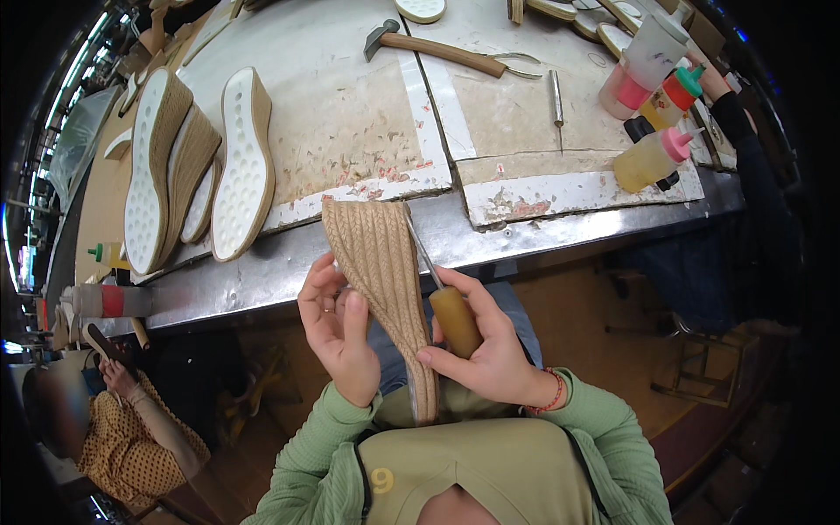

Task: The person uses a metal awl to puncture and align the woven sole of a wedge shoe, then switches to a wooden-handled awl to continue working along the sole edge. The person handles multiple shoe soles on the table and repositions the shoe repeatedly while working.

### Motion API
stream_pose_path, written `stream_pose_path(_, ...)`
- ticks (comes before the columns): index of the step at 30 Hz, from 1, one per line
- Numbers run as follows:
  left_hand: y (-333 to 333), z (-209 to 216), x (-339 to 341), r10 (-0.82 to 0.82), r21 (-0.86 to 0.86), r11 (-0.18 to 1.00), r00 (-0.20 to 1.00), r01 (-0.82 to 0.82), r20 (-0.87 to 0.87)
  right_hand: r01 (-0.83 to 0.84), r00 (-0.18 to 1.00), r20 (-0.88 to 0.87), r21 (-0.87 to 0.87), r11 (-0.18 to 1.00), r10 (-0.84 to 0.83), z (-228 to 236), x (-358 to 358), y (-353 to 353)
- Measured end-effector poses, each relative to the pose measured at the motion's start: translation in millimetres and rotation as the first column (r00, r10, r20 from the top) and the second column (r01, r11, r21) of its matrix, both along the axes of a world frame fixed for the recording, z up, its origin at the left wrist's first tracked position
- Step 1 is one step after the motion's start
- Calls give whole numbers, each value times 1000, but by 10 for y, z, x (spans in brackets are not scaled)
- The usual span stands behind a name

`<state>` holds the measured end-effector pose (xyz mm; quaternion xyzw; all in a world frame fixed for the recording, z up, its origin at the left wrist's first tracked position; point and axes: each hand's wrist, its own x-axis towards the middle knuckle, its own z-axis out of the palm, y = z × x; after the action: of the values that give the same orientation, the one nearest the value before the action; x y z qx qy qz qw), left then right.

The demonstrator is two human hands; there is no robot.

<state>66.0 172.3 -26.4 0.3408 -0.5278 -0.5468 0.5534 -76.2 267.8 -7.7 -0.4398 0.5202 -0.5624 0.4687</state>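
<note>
Big table [350, 105] beyond the grip, its far end running out of view! A co-worker [144, 429] sits low to the left, legs lost in shadow. Soles [241, 166] stand left beyond the grip, one half hidden behind its neighbours. And here's the wedge [376, 271], upright between both hands, its far face turned away! Left hand [339, 337] cups its left edge, fingertips partly masked; whether they press, I can't tell. Right hand [494, 354] closes around the awl [455, 322], thumb on the wedge's narrow part, blade tip hard to make out. Bottles [643, 162] crowd far right; straight ahead, the hammer [437, 51] covers part of the pliers [523, 63].
</note>
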Motion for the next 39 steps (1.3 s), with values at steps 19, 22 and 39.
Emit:
stream_pose_path(19,7,363,131,-215,228,958,963,176,161,-407,886,-116,273,872,450,533,-445,249)
stream_pose_path(22,-19,380,133,-232,241,952,960,190,158,-411,890,-68,308,858,450,565,-453,275)
stream_pose_path(39,-28,339,138,-247,258,942,965,216,94,-409,795,-310,360,839,521,725,-482,147)
